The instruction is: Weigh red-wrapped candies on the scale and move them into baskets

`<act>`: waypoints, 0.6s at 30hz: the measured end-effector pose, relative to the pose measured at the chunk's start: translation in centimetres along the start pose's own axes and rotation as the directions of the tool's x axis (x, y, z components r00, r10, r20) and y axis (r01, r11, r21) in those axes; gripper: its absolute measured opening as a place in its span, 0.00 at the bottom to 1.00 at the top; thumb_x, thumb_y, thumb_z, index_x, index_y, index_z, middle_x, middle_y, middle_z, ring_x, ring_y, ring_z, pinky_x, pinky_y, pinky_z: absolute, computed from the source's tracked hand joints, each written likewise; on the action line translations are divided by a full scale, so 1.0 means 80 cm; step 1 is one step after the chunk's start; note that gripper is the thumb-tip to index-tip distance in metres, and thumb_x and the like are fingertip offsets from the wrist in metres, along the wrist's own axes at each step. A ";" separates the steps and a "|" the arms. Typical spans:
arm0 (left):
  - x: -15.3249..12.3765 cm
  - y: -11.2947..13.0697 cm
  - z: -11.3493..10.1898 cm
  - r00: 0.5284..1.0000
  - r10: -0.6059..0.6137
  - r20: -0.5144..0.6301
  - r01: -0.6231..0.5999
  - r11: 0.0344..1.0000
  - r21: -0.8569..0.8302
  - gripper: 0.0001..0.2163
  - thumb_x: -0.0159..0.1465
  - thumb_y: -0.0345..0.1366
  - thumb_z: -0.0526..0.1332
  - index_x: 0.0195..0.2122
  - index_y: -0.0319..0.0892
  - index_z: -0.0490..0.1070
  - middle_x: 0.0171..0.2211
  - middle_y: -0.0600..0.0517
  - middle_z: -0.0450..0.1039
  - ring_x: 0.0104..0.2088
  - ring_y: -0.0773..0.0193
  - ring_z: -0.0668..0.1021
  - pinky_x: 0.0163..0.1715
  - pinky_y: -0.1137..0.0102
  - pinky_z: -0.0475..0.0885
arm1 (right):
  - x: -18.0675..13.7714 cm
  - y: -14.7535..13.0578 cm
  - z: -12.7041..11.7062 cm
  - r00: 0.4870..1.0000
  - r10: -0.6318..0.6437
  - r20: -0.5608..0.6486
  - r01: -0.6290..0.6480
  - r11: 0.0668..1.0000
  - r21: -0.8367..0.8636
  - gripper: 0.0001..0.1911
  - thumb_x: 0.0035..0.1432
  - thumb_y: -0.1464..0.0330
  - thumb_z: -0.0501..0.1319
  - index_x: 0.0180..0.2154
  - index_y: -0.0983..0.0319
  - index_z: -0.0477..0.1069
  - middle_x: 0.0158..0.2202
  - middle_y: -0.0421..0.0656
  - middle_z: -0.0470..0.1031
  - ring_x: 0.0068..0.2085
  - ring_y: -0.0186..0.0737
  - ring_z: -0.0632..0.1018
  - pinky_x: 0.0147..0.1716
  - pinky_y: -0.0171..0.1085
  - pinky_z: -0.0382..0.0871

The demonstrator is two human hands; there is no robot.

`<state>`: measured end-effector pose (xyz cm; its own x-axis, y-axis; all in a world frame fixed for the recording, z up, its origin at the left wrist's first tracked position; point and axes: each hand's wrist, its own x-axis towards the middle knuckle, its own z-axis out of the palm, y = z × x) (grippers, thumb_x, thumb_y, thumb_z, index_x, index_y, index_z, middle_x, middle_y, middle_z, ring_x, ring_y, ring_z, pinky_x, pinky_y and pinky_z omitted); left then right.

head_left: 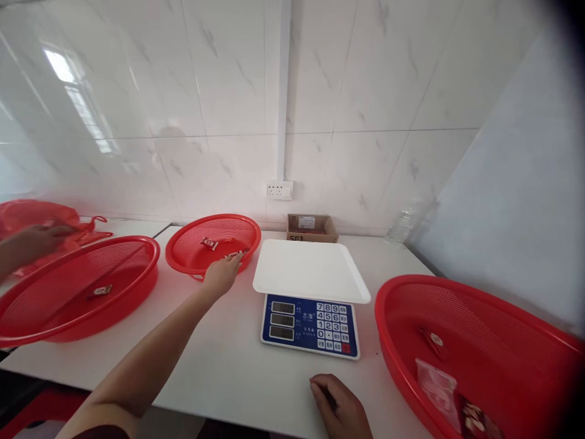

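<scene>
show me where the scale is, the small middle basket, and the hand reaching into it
scale [311, 270], head view, on its white weighing tray.
small middle basket [183, 255], head view, on its near-left rim.
left hand [222, 274], head view, back of hand.

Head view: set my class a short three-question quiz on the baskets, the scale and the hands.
1. True or false: the scale's white tray carries a packet.
2. Which hand reaches into the small red basket: A left, B right?
3. Where does the right hand rest?

Key:
1. False, it is bare.
2. A, the left hand, fingers at a small packet.
3. On the white table, before the scale's keypad.
</scene>
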<state>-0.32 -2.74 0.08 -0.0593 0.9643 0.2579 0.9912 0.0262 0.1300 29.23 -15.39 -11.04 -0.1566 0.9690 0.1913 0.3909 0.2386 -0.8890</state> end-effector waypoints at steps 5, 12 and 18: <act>-0.017 0.031 0.010 0.932 0.118 -0.344 -0.175 0.975 -0.140 0.17 0.64 0.39 0.47 0.52 0.41 0.62 0.50 0.43 0.67 0.53 0.53 0.66 0.52 0.58 0.61 | -0.004 -0.021 -0.010 0.998 -0.028 0.062 0.035 0.994 -0.104 0.13 0.59 0.64 0.50 0.30 0.60 0.72 0.29 0.42 0.75 0.31 0.36 0.74 0.32 0.32 0.67; -0.061 0.053 0.050 0.790 -0.021 -0.613 -0.329 0.829 -0.452 0.12 0.61 0.39 0.55 0.44 0.40 0.65 0.35 0.46 0.72 0.37 0.57 0.76 0.41 0.62 0.70 | -0.006 -0.109 -0.128 0.992 -0.099 0.083 0.123 0.922 -0.366 0.12 0.60 0.64 0.51 0.38 0.56 0.72 0.37 0.41 0.74 0.40 0.35 0.73 0.42 0.32 0.65; -0.072 0.041 0.079 0.880 -0.082 -0.469 -0.296 0.677 -0.674 0.13 0.61 0.41 0.54 0.43 0.41 0.65 0.33 0.48 0.72 0.33 0.60 0.76 0.36 0.63 0.73 | 0.025 -0.061 -0.257 0.906 0.383 -0.181 -0.402 0.644 -0.650 0.19 0.53 0.64 0.58 0.48 0.57 0.68 0.49 0.47 0.69 0.33 0.37 0.75 0.27 0.33 0.64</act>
<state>4.05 -6.50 -7.03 -0.1887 0.7227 0.6649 0.6088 -0.4452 0.6566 45.64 -13.29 2.27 0.1722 0.9808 -0.0917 0.9047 -0.1943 -0.3791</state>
